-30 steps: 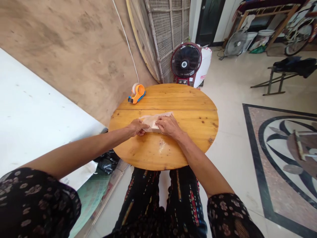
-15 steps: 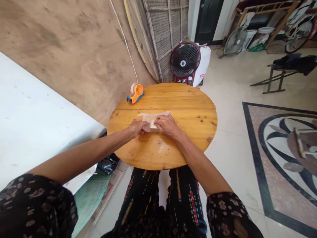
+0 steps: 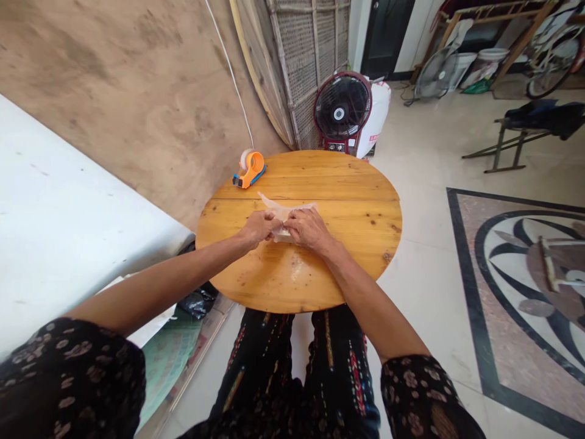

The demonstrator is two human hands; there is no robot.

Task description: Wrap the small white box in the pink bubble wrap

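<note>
A small whitish block-like packet (image 3: 286,238) lies on the round wooden table (image 3: 297,286), mostly covered by my hands. Thin translucent wrapping film (image 3: 280,209) spreads beneath and behind it, with one corner lifted at the far left. My left hand (image 3: 262,228) pinches the film at the packet's left side, fingers closed. Against the top and right side, my right hand (image 3: 307,228) presses with bent fingers, holding the packet down. The two hands' fingertips nearly meet over it. What exactly is inside the film I cannot make out.
An orange tape dispenser (image 3: 251,169) with a roll of tape stands at the table's far left edge. Behind the table is a dark red fan (image 3: 342,107) beside a white sack (image 3: 377,116). A wooden wall and a white panel (image 3: 68,201) border the left.
My left hand has moved right and slightly away from me, bringing film over the packet's left end. The film's far left corner now stands higher. My right hand stays nearly in place.
</note>
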